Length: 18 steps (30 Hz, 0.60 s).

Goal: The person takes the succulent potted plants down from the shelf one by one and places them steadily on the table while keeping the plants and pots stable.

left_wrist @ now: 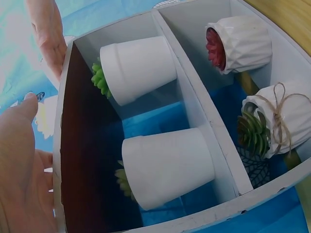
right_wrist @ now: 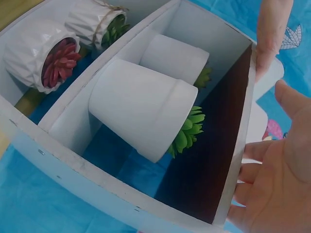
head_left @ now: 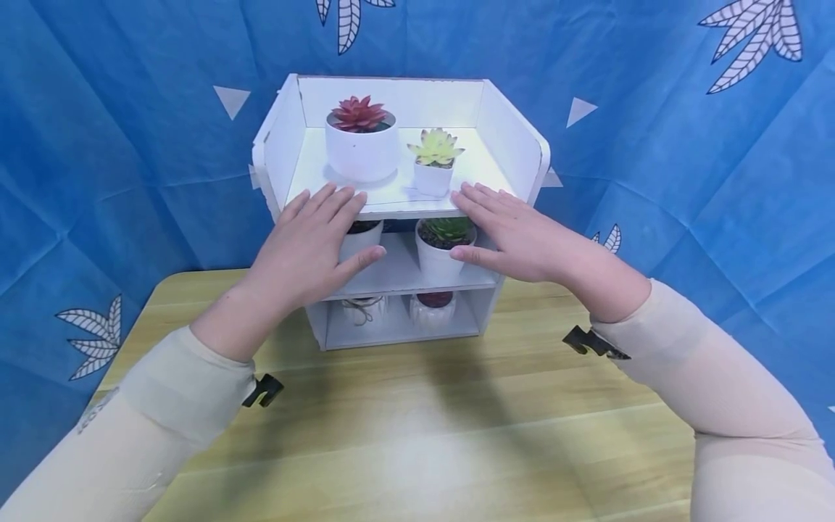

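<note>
A white three-tier shelf (head_left: 404,272) stands on the table. My left hand (head_left: 306,239) rests with straight fingers on the left front of its top board; my right hand (head_left: 515,232) lies likewise on the right front. Just beyond the fingertips, the top board bears a wide white pot with a red succulent (head_left: 362,148) and a small white pot with a yellow-green succulent (head_left: 433,176). Two plain white pots with green plants (right_wrist: 141,107) occupy the middle tier, partly covered by the hands in the head view. Below are a twine-tied pot (left_wrist: 284,116) and a faceted pot with a red succulent (left_wrist: 245,46).
The wooden table (head_left: 404,435) extends in front of the shelf. A blue cloth with white leaf prints (head_left: 163,130) hangs behind and at both sides. Dark clips (head_left: 264,390) show by both sleeves.
</note>
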Each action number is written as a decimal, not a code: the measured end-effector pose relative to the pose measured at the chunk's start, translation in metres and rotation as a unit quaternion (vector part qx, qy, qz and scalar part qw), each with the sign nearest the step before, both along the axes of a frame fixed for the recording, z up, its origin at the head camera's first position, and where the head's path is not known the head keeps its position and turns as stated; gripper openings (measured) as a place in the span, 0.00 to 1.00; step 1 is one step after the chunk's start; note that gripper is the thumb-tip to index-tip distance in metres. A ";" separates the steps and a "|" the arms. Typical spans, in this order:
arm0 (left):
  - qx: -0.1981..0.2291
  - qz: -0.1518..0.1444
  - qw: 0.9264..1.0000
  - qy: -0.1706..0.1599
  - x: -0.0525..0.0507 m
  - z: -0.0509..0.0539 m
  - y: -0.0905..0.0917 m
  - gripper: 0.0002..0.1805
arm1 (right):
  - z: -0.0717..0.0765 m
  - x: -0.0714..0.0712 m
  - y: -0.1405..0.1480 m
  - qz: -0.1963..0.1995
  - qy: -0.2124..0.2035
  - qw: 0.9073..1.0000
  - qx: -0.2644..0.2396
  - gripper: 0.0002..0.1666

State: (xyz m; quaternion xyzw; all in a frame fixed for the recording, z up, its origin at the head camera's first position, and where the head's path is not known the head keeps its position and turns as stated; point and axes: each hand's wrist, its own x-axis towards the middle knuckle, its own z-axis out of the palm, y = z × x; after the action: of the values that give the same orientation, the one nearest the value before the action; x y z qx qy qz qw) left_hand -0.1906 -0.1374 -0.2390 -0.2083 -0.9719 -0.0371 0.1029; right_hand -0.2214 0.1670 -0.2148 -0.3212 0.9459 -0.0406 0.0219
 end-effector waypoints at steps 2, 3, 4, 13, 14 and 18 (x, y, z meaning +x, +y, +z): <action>0.002 0.002 1.000 -0.001 -0.001 0.000 0.000 0.50 | 0.000 -0.001 0.000 -0.001 0.002 1.000 -0.003 0.54; 0.003 0.003 1.000 0.000 -0.002 0.000 0.000 0.50 | 0.000 -0.001 0.000 -0.001 0.003 1.000 -0.005 0.54; 0.004 0.003 1.000 0.000 -0.002 0.000 0.000 0.50 | 0.000 -0.002 0.000 0.000 0.003 1.000 -0.005 0.53; 0.004 0.006 1.000 0.004 -0.004 0.000 0.001 0.50 | -0.001 -0.010 -0.001 -0.004 0.007 1.000 -0.007 0.52; 0.004 0.006 1.000 0.004 -0.004 0.000 0.001 0.50 | -0.001 -0.010 0.000 -0.004 0.007 1.000 -0.007 0.52; 0.005 0.006 1.000 0.004 -0.004 0.000 0.000 0.49 | -0.001 -0.010 -0.001 -0.007 0.010 1.000 -0.007 0.53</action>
State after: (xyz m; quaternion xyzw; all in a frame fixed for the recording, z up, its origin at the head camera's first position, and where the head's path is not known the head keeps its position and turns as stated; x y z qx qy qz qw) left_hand -0.1946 -0.1370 -0.2391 -0.2020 -0.9725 -0.0405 0.1085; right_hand -0.2314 0.1660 -0.2161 -0.3154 0.9479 -0.0438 0.0099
